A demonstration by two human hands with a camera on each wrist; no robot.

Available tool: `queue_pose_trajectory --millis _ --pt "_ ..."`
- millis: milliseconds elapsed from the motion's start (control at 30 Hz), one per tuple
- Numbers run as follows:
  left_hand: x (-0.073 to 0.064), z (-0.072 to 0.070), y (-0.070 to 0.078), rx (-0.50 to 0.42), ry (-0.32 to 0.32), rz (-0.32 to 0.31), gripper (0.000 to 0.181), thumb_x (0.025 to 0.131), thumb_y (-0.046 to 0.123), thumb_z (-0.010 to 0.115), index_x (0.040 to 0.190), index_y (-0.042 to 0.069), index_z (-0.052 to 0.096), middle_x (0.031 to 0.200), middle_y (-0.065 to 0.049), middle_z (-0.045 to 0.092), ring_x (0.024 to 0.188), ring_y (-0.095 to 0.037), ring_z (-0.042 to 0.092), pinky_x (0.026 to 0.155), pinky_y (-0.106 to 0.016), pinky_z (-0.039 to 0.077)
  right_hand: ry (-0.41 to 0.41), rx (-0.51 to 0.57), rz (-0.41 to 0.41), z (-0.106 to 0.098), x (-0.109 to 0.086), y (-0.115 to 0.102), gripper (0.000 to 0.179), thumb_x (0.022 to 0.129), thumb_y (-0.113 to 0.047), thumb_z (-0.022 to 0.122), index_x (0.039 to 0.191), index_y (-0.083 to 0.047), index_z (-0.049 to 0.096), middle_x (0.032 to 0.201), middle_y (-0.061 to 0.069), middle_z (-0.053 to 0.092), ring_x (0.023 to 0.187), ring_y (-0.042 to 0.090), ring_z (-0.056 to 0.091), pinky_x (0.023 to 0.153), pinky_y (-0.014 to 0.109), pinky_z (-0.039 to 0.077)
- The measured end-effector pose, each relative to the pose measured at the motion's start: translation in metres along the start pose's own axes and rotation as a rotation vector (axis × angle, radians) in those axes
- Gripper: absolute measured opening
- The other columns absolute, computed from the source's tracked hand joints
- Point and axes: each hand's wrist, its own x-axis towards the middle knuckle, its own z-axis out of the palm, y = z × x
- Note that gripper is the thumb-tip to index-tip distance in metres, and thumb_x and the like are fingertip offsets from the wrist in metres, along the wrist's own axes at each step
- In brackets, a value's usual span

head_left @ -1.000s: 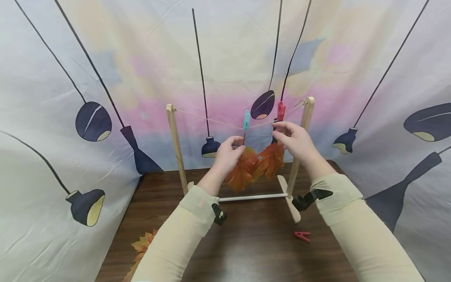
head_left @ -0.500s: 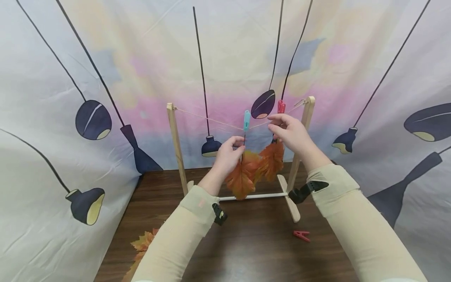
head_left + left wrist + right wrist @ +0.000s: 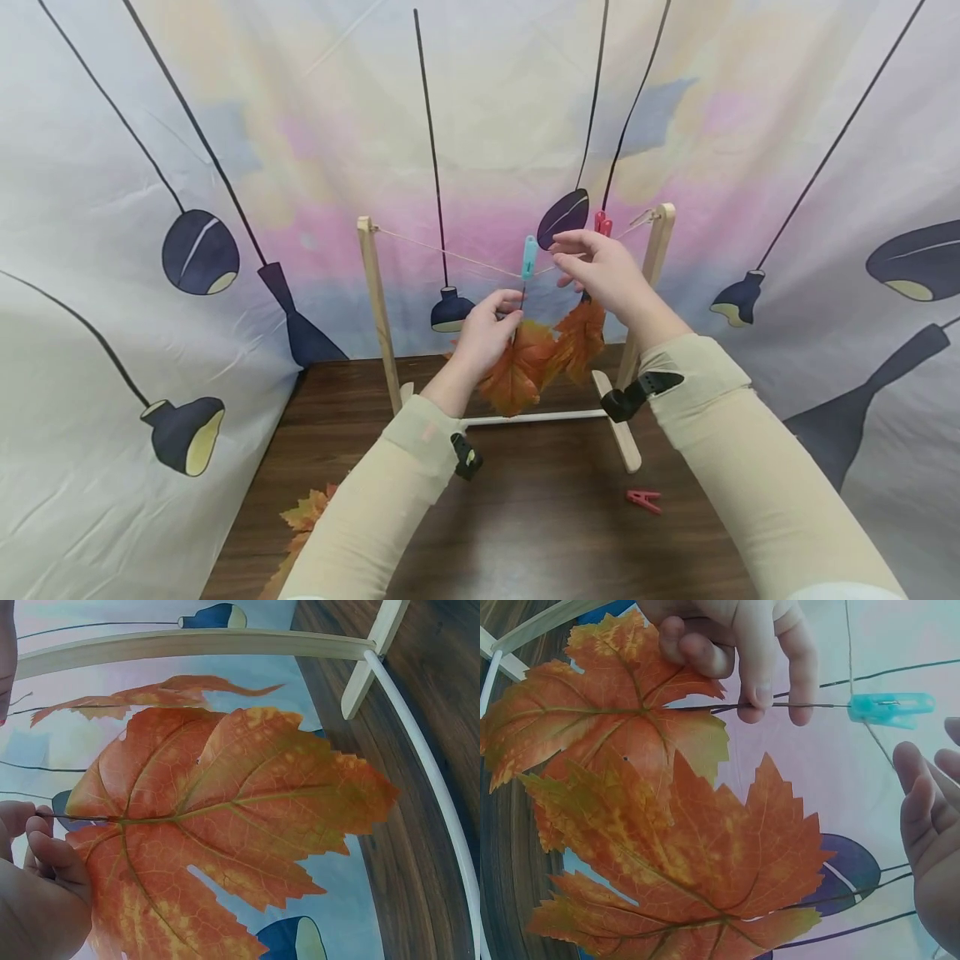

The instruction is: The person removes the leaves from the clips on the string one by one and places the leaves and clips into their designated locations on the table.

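- Our left hand [image 3: 483, 333] pinches an orange leaf [image 3: 210, 802] by its stem [image 3: 830, 706], below a turquoise clothespin [image 3: 892, 703].
- Our right hand [image 3: 603, 271], relaxed, holding nothing, hovers near the clothespin.

In the head view, the left arm [image 3: 375, 521] slants up from the bottom edge and the right arm [image 3: 765, 475] from the lower right corner, converging. The left hand [image 3: 482, 335], mid-frame, pinches between thumb and fingertips. The right hand [image 3: 606, 273], slightly higher and right of centre, has loosely bent fingers pointing left.
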Motion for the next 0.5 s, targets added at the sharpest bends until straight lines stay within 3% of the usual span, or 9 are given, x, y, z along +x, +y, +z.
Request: queue_pose_trajectory --millis 267,500 --pt "-0.001 0.000 -0.002 0.002 -0.003 0.005 0.026 0.095 0.017 0.057 0.120 0.020 0.060 0.102 -0.003 0.059 0.080 -0.019 0.054 0.064 -0.030 0.046 -0.033 -0.005 0.022 0.007 0.007 -0.004 0.047 0.094 -0.033 0.057 0.135 -0.013 0.048 0.127 0.003 0.056 0.087 0.018 0.065 0.070 0.032 0.049" --pt "-0.002 0.000 -0.005 -0.021 0.026 0.023 0.026 0.093 0.015 0.058 0.119 0.016 0.062 0.101 -0.004 0.061 0.082 -0.020 0.054 0.066 -0.030 0.046 -0.070 0.028 0.025 0.015 0.011 -0.013 0.049 0.094 -0.032 0.057 0.137 -0.012 0.046 0.129 0.005 0.054 0.086 0.020 0.065 0.071 0.032 0.048"
